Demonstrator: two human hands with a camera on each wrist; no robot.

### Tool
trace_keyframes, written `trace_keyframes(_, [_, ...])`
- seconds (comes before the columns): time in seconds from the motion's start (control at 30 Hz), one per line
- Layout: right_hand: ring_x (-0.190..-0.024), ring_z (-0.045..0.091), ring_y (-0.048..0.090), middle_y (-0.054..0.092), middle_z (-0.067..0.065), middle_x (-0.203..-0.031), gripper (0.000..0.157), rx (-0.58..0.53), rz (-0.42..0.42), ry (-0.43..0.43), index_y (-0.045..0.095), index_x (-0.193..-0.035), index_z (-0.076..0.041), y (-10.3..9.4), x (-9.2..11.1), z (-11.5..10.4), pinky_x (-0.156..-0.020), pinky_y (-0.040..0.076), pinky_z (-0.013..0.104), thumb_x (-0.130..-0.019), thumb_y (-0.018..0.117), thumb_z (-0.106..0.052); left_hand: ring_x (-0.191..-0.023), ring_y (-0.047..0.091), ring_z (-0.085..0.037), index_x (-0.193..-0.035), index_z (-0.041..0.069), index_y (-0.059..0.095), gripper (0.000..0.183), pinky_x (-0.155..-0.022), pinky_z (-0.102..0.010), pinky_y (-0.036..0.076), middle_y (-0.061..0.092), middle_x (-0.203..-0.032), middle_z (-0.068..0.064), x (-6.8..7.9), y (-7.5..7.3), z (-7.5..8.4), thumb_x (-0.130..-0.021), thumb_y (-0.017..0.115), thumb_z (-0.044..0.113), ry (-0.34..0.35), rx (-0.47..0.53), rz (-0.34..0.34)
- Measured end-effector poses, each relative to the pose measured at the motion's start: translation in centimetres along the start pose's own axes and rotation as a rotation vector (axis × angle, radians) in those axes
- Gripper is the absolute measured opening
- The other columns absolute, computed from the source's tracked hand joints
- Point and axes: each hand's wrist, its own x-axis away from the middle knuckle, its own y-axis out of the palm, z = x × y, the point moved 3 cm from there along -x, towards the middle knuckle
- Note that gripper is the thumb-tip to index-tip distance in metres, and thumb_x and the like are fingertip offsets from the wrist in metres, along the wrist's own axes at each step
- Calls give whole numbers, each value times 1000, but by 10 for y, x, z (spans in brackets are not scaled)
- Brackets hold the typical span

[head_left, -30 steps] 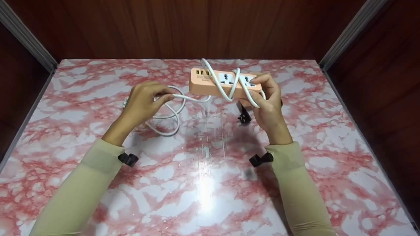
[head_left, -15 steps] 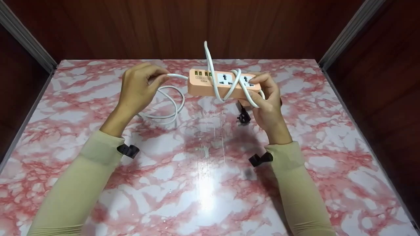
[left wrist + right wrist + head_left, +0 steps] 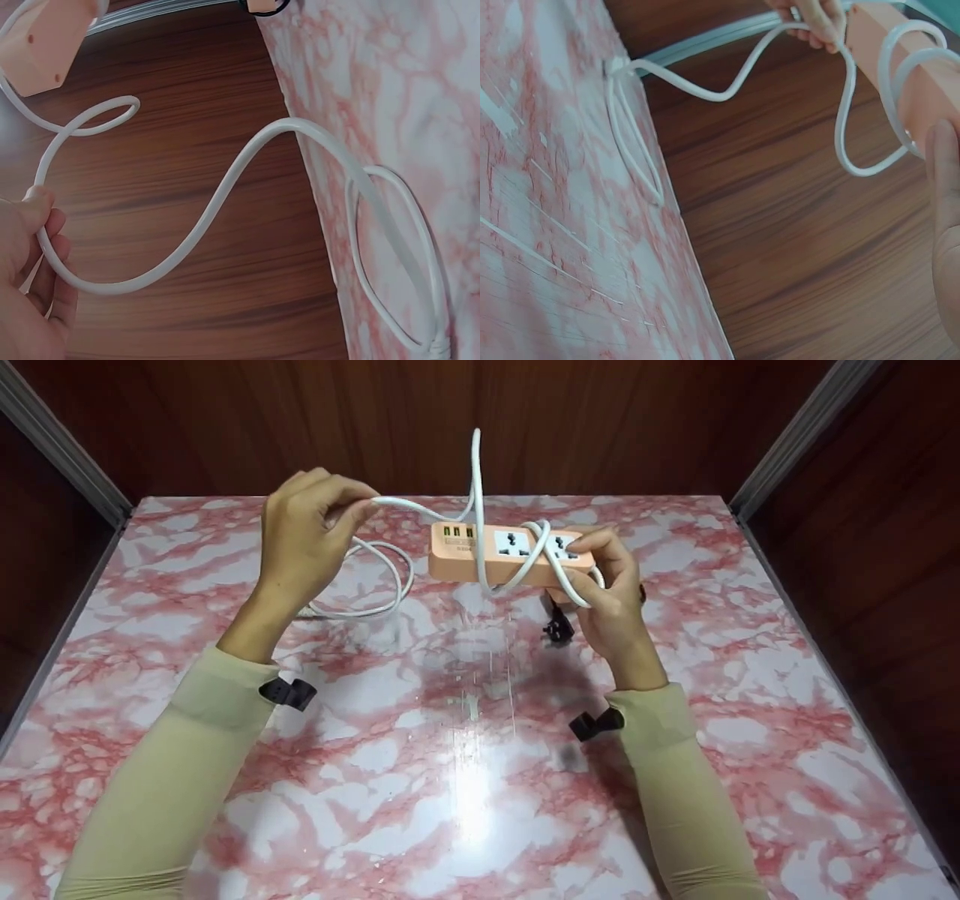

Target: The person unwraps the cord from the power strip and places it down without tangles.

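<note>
In the head view, my right hand (image 3: 619, 592) grips the right end of a peach power strip (image 3: 454, 562), holding it above the table with sockets and USB ports showing. A white power cord (image 3: 480, 480) crosses around the strip in loose turns, one loop standing high above it. My left hand (image 3: 304, 536), up and left of the strip, pinches the cord between thumb and fingers. The left wrist view shows the cord (image 3: 217, 202) running from that pinch down to the table. In the right wrist view, the strip (image 3: 922, 90) lies against my right hand (image 3: 949, 225).
Loose coils of the same cord (image 3: 364, 613) lie on the red-and-white marbled table (image 3: 480, 810) at left. A black plug (image 3: 557, 628) shows below the strip; what it connects to is hidden. Dark wood panels (image 3: 405, 420) enclose the back and sides.
My left hand has risen and moved slightly left, pulling the cord up. The cord's loop now stands higher over the strip. The table coils shifted, and my right hand stays nearly still.
</note>
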Motion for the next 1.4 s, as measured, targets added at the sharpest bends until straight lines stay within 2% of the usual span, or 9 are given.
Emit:
trace_keyframes(0.13, [-107,30,60,58,21,-125,18,20,-3,3,64,-104,5,0,0,0,-63,62,28,-87,68,10,-75,48,-14,-100,7,83,31,-72,-23,34,66,-78,-10,-4,-6,3,-99,74,36,13,6,22])
trace_keyframes(0.27, [-102,30,63,59,22,-125,18,9,-8,11,63,-106,5,-1,0,0,-63,63,29,-89,72,6,-74,46,-11,-100,7,84,30,-72,-22,33,66,-78,-8,-8,-12,7,-99,75,36,-2,23,66])
trace_keyframes(0.43, [-104,29,62,61,21,-125,18,44,-8,15,64,-106,3,-2,0,2,-65,62,27,-88,69,7,-74,45,-9,-97,10,85,21,-74,-22,32,63,-77,2,-14,-19,14,-94,81,30,-71,58,135])
trace_keyframes(0.7, [-103,27,64,60,18,-123,20,79,2,24,66,-106,0,-3,0,2,-67,63,29,-88,66,9,-77,44,-7,-98,9,85,21,-74,-22,33,52,-78,19,-15,-36,25,-93,82,29,-107,65,184])
trace_keyframes(1.07, [-105,25,61,59,16,-118,19,56,38,19,68,-104,-1,-3,0,3,-75,63,31,-89,77,4,-78,45,1,-97,5,84,17,-73,-19,35,53,-81,26,-12,-69,38,-93,82,21,-81,64,223])
trace_keyframes(1.27, [-103,26,62,59,15,-116,18,85,61,31,68,-104,-3,-3,-1,2,-76,65,36,-90,70,9,-77,49,3,-96,1,83,12,-72,-15,36,55,-80,27,-7,-88,44,-92,83,13,-103,89,244])
trace_keyframes(1.4, [-101,27,63,59,16,-115,19,107,78,37,68,-104,-3,-3,-1,2,-76,66,38,-90,66,10,-80,56,2,-96,1,83,12,-76,-15,42,61,-81,22,-2,-99,35,-91,84,13,-91,107,259])
